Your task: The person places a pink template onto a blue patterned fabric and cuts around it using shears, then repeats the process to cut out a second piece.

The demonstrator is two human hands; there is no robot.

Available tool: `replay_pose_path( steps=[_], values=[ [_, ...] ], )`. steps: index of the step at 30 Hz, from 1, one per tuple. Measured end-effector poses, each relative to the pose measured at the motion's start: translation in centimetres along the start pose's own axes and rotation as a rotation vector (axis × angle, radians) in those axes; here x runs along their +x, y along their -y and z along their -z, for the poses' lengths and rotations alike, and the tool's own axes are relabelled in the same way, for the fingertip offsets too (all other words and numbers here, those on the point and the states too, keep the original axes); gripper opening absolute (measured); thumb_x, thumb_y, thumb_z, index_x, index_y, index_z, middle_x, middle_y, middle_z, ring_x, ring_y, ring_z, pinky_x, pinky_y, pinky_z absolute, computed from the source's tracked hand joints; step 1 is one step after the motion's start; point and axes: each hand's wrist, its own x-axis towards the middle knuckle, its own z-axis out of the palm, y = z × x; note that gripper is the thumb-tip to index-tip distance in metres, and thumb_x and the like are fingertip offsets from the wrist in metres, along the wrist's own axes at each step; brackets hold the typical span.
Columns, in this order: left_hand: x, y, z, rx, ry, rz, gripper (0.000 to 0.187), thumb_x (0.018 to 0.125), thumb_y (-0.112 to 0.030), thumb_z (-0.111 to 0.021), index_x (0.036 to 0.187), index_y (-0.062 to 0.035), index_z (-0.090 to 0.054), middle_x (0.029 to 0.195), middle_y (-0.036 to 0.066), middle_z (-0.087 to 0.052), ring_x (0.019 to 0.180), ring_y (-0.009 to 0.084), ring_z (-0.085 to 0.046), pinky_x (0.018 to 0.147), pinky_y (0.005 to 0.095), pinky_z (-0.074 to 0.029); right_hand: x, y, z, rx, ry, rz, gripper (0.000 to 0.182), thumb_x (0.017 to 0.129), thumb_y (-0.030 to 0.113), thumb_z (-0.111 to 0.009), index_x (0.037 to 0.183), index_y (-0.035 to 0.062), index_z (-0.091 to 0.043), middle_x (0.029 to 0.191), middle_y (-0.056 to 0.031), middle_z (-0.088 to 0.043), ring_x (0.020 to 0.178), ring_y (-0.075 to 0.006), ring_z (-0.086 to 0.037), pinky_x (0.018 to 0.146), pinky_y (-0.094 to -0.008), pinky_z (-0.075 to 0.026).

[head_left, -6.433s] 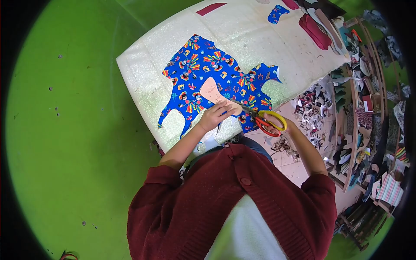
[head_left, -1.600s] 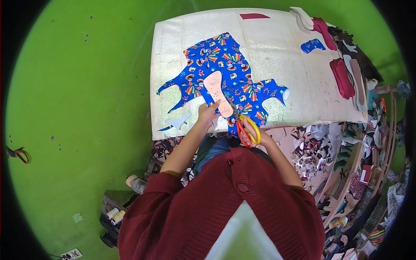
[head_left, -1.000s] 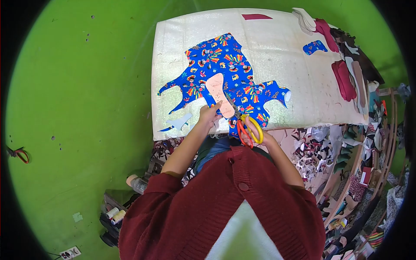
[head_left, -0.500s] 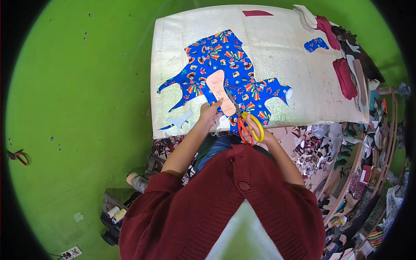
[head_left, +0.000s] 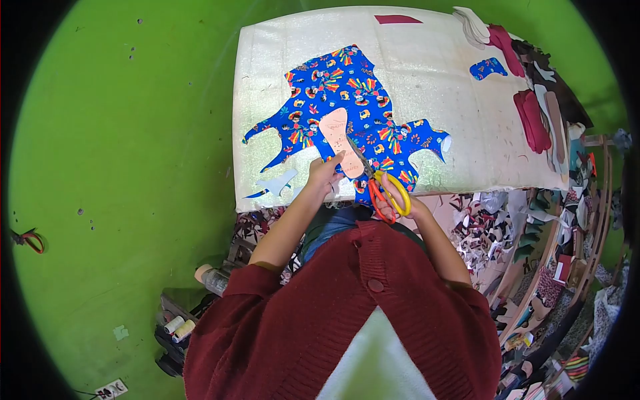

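A pink sole-shaped template [head_left: 338,133] lies on blue patterned fabric [head_left: 327,87]. My left hand [head_left: 325,175] pinches the template and the fabric at their left edge, thumb on top. In my right hand [head_left: 395,203] are scissors [head_left: 403,193] with one yellow and one red handle. Their blades lie along the template's right edge, at the fabric, pointing up and left. The fabric's outline is irregular, with curved cut-outs at the left and right.
The white table [head_left: 440,100] carries a blue patterned piece [head_left: 487,69], maroon pieces [head_left: 531,121] and a maroon strip [head_left: 398,19]. A pale scrap [head_left: 277,181] lies at the near left. Scraps [head_left: 480,233] fill the floor at right. Other scissors [head_left: 29,241] hang at far left.
The scissor handles have spread slightly, and my right hand has shifted a little to the right. My left hand keeps its place on the template.
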Motion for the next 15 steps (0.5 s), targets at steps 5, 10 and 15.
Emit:
replay_pose_path(
  steps=[5, 10, 15],
  values=[
    [-0.1, -0.2, -0.1, -0.018, 0.002, 0.005, 0.031, 0.069, -0.016, -0.069, 0.088, -0.0012, -0.051, 0.084, 0.009, -0.056, 0.074, 0.0181, -0.057, 0.062, 0.0311, -0.049, 1.4, -1.5, 1.4, 0.008, 0.085, -0.068, 0.053, 0.075, 0.068, -0.029, 0.070, 0.0145, -0.034, 0.044, 0.0011, -0.031, 0.032, -0.0064, -0.031, 0.030, -0.0206, -0.028],
    [-0.8, -0.8, -0.7, -0.026, -0.039, 0.005, 0.031, 0.069, -0.015, -0.069, 0.088, -0.0004, -0.050, 0.084, 0.009, -0.056, 0.074, 0.0194, -0.057, 0.063, 0.0325, -0.049, 1.2, -1.3, 0.8, 0.083, 0.035, -0.087, 0.052, 0.075, 0.067, -0.032, 0.075, 0.0145, -0.036, 0.044, 0.0016, -0.030, 0.030, -0.0066, -0.029, 0.028, -0.0207, -0.028],
    [-0.6, -0.9, -0.6, -0.070, 0.004, 0.008, 0.030, 0.070, -0.012, -0.067, 0.089, 0.0009, -0.048, 0.085, 0.010, -0.055, 0.077, 0.0208, -0.058, 0.064, 0.0338, -0.050, 0.6, -0.7, 0.3, 0.067, -0.029, -0.085, 0.049, 0.076, 0.064, -0.035, 0.087, 0.0164, -0.038, 0.045, 0.0024, -0.030, 0.028, -0.0072, -0.029, 0.026, -0.0216, -0.029]
  ],
)
